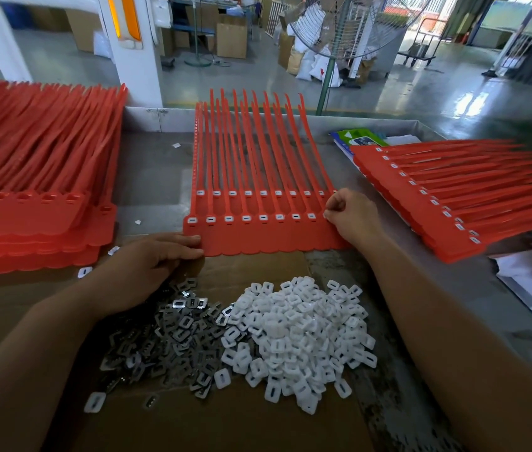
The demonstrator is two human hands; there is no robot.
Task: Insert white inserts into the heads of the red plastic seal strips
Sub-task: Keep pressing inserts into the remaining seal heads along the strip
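The grey metal tabletop (147, 177) had a raised rim along its far edge, so it held everything like a shallow tray. A brown cardboard sheet (225, 429) covered its near edge. At the left edge lay a thick stack of red seal strips (36, 164), heads toward the person and their sockets showing red. At the right edge lay a fanned stack of filled strips (447, 203), each head holding a white piece. Between them, mid-table, sat the middle sheet of red seal strips (258, 236), tails pointing to the far edge. It showed two rows of heads, one layer over another, each visible socket holding a white insert. On the cardboard rested a heap of loose white inserts (303, 337), and just left of it, touching, a heap of grey metal clips (166, 340). The left hand (153, 259) lay with fingers straight, resting on the sheet's near left corner. The right hand (352, 213) had its fingers curled, pinching the last head at the near row's right end (whether an insert sat under the fingertips was hidden). A green and blue packet (352, 138) lay near the far right corner. A few stray inserts (84, 272) dotted the tabletop.
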